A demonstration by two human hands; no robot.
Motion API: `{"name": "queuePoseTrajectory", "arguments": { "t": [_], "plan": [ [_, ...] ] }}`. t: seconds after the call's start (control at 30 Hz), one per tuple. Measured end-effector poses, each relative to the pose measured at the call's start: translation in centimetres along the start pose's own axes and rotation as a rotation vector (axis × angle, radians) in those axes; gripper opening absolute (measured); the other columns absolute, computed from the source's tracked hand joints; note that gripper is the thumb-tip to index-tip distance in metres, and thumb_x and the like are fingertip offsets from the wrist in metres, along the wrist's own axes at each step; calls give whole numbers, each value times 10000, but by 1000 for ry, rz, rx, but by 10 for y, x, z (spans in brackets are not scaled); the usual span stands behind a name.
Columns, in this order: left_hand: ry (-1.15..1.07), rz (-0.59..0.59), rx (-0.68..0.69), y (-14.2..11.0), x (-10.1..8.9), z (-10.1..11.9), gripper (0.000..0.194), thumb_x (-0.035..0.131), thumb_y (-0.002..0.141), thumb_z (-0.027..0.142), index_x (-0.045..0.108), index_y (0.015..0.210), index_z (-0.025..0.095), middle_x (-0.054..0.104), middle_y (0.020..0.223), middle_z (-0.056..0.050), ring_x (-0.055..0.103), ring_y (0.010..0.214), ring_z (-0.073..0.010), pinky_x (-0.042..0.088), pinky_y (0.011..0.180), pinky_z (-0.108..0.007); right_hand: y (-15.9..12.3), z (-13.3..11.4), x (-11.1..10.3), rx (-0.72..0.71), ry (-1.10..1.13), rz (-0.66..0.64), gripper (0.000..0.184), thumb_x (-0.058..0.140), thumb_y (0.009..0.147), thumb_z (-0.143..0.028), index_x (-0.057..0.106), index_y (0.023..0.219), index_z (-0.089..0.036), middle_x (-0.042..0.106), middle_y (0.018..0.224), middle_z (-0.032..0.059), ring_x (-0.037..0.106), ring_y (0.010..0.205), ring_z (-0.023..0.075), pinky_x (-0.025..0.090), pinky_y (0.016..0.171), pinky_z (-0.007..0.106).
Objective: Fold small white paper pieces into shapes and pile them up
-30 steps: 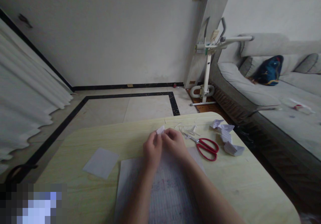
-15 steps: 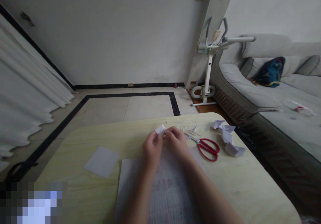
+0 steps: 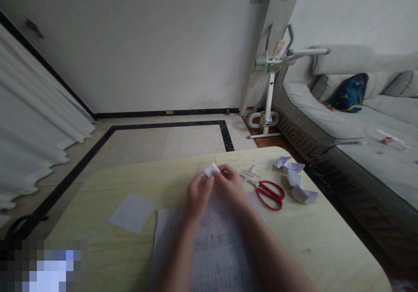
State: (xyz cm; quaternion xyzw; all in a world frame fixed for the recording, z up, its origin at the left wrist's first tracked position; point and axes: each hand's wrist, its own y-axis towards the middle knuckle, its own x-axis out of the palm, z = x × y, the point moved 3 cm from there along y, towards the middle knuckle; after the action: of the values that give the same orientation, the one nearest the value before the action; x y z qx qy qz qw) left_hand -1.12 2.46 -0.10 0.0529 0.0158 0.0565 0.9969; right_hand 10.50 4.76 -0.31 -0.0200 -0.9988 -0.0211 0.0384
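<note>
A small folded piece of white paper (image 3: pixel 211 170) is pinched between both hands above the far half of the table. My left hand (image 3: pixel 198 192) grips its left side, thumb on the near face. On its right side, my right hand (image 3: pixel 229 183) holds it with thumb and bent fingers; some fingertips are hidden behind the paper. Under my forearms lies a lined sheet covered in writing (image 3: pixel 212 252). Red-handled scissors (image 3: pixel 270 195) rest just right of my right hand, their blades pointing towards several thin paper scraps (image 3: pixel 251 169).
A square of white paper (image 3: pixel 132 212) lies on the wooden table (image 3: pixel 98 196) at left. Several folded paper shapes (image 3: pixel 295 178) sit near the right edge. Beyond the table stand a white exercise machine (image 3: pixel 270 87) and a grey sofa (image 3: pixel 326 109).
The paper between my fingers has turned and now shows a pointed, broader white face. My fingers have shifted slightly around it, with both hands staying in nearly the same place.
</note>
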Motion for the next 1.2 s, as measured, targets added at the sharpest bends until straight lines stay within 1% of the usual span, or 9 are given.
{"name": "queuePoseTrajectory", "arguments": {
  "t": [0.07, 0.17, 0.27, 0.4, 0.53, 0.67, 0.9, 1.2],
  "plan": [
    [-1, -22, -14, 1, 1, -1, 277, 604, 800, 353, 676, 941, 125, 714, 827, -63, 666, 790, -198, 502, 717, -257, 1, 1, -2, 16, 31, 18, 191, 641, 730, -345, 556, 679, -182, 570, 563, -26, 541, 533, 131, 418, 520, 233],
    [20, -18, -10, 3, 2, -4, 244, 589, 815, 345, 684, 878, 129, 722, 833, -73, 670, 799, -197, 496, 738, -263, 1, 3, -3, 9, 63, 13, 210, 641, 740, -360, 551, 676, -181, 570, 563, -26, 538, 533, 125, 422, 535, 234],
    [19, 4, -6, 3, 1, -6, 233, 593, 808, 343, 683, 825, 129, 722, 796, -65, 667, 753, -192, 497, 692, -257, 1, 5, -3, 2, 80, 2, 230, 640, 747, -383, 562, 674, -180, 571, 569, -23, 536, 532, 124, 425, 536, 236],
    [-7, 13, -25, 2, -3, -5, 243, 589, 809, 343, 683, 828, 120, 719, 779, -59, 658, 710, -177, 493, 648, -243, 1, 6, -2, 38, 127, 7, 247, 668, 719, -383, 567, 639, -174, 558, 561, -21, 518, 519, 122, 423, 520, 237],
    [-21, -19, -53, 1, -2, -3, 278, 618, 783, 371, 685, 864, 114, 717, 796, -63, 654, 707, -178, 497, 657, -250, 2, 4, -4, 52, 155, 13, 267, 681, 703, -372, 550, 590, -169, 519, 537, -30, 483, 512, 110, 401, 512, 228],
    [9, -49, -64, 1, 0, -1, 280, 625, 770, 386, 696, 809, 118, 708, 745, -60, 645, 692, -184, 485, 648, -250, 3, 0, -7, 9, 84, 40, 276, 677, 709, -372, 555, 568, -168, 491, 515, -38, 457, 509, 103, 374, 512, 221],
    [42, 18, -40, 2, -5, -1, 278, 582, 807, 383, 656, 695, 140, 653, 646, -17, 600, 632, -159, 450, 604, -227, 1, 1, -4, -11, -18, 35, 248, 678, 716, -392, 612, 643, -165, 577, 590, -8, 524, 562, 129, 412, 549, 236],
    [17, 24, -48, 1, -6, 1, 282, 589, 798, 392, 644, 695, 136, 642, 628, -9, 593, 611, -150, 440, 590, -225, 3, 4, -5, -19, -17, 8, 254, 687, 716, -395, 616, 638, -164, 589, 595, -6, 534, 561, 127, 419, 554, 236]
  ]
}}
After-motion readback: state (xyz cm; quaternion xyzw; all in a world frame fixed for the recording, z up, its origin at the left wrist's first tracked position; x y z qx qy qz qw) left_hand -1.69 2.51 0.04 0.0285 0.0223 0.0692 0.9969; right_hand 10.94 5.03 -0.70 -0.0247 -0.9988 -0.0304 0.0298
